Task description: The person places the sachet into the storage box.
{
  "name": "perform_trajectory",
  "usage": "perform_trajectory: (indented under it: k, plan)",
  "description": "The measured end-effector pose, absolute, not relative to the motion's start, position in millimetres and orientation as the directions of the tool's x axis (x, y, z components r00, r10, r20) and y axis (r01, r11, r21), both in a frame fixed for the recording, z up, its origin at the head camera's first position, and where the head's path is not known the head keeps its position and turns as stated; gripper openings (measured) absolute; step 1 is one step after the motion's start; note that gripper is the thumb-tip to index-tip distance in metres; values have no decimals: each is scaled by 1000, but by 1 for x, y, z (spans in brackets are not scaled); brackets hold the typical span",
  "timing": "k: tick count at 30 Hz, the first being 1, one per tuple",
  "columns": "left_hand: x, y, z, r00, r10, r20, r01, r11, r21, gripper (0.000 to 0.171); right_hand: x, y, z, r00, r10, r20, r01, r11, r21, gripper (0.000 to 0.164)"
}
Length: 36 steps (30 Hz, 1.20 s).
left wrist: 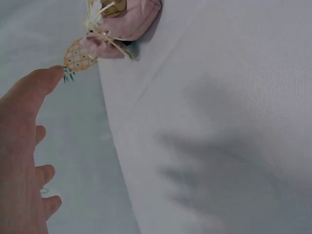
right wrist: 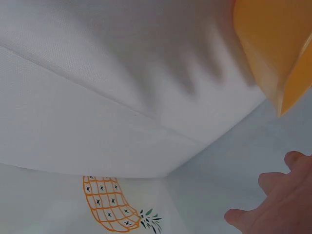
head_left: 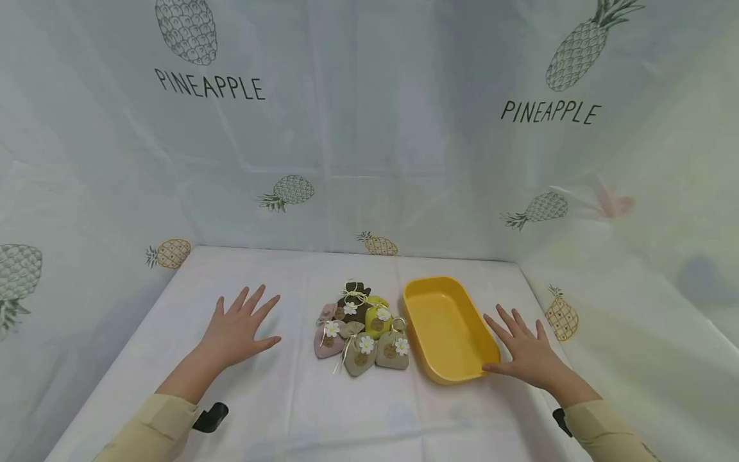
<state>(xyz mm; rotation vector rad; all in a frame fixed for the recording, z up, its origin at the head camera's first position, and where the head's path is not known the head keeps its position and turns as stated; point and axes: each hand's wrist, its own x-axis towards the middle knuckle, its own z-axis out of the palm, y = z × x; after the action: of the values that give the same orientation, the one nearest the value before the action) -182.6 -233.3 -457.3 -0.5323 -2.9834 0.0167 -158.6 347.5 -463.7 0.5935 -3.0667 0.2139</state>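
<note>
At the bottom of our view we see two cream sleeves, each with a black device beside the cuff. Just beyond, the left hand hovers over the white table, its fingers straight and spread wide; the left wrist view lets us see its soft shadow on the tabletop. On the other side, the right hand is spread as well, fingers extended, just beside the yellow tray; its thumb overlaps the tray's near right corner in the head view, and we cannot tell whether they touch. Between the hands, and nearer the tray, we count five small bags huddled together on the table. Nearest to us lie two grey-beige ones, the left bag at a slant and the right bag just beside the tray's left side. A pink bag rests a little farther back on the left, a yellow bag sits behind the grey-beige pair, and a dark bag lies farthest of all. Each carries a white flower and a round brown tag, and we see pale string at several necks. Past the table's far edge hangs a pale sheet printed with green and orange pineapples; toward its right side we notice a blurred reddish patch, and high up we read the word PINEAPPLE twice.
</note>
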Motion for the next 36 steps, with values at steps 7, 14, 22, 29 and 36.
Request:
perform_trajectory:
  k: [7, 14, 22, 29, 36]
  plan:
    - [-182, -229, -453, -932, 345, 113, 343, 939, -32, 83, -158, 351, -467, -928, -369, 42, -372, 917, -145, 101]
    - [-181, -224, -452, -927, 360, 103, 357, 933, -45, 83, -157, 353, -470, -927, -373, 53, -376, 914, -151, 102]
    - [-186, -211, -455, -914, 394, 101, 391, 919, -45, 83, -154, 348, -474, -934, -352, 54, -355, 910, -213, 99]
    - [-189, -187, -459, -895, 438, 83, 439, 899, -3, 83, -152, 344, -485, -956, -294, 12, -285, 914, -290, 99]
    - [-191, -156, -459, -855, 515, 57, 517, 855, 32, 83, -151, 344, -492, -967, -252, -33, -225, 910, -349, 102]
